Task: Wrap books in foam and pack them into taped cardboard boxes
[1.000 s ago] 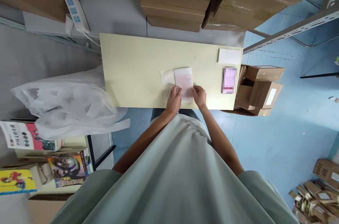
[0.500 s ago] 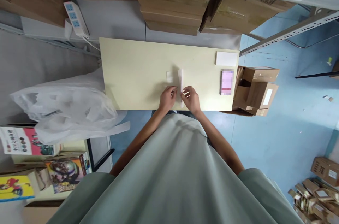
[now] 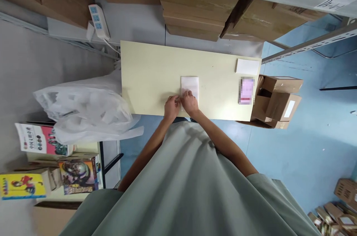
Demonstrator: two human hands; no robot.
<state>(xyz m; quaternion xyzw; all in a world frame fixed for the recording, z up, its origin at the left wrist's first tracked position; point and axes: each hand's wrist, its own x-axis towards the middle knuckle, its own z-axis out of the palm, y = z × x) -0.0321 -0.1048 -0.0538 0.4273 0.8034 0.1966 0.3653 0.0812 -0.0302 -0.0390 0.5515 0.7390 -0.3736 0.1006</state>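
A flat white rectangular packet [image 3: 193, 84], perhaps of folded sheet, lies on the cream table [image 3: 150, 72] near its front edge. My right hand [image 3: 190, 102] rests over the packet's lower part, its fingers curled and pinching at the left edge. Just left of that edge is my left hand [image 3: 172, 107], fingers closed and their tips close to the right hand's. Whatever the left fingertips hold is too small to make out. Another white rectangular block [image 3: 247, 66] and a pink phone-like item [image 3: 247, 91] with a blurred face lie at the table's right end.
Left of the table hangs a translucent plastic bag [image 3: 92, 105] with white material inside. Books [image 3: 78, 176] lie on a lower surface at left. A power strip [image 3: 99, 22] and cardboard boxes [image 3: 192, 12] stand beyond the table. More boxes [image 3: 280, 105] are at right.
The white packet, seen edge-on before, now lies flat. My right hand has moved left onto it, toward the left hand. The view has shifted, so the table appears further right.
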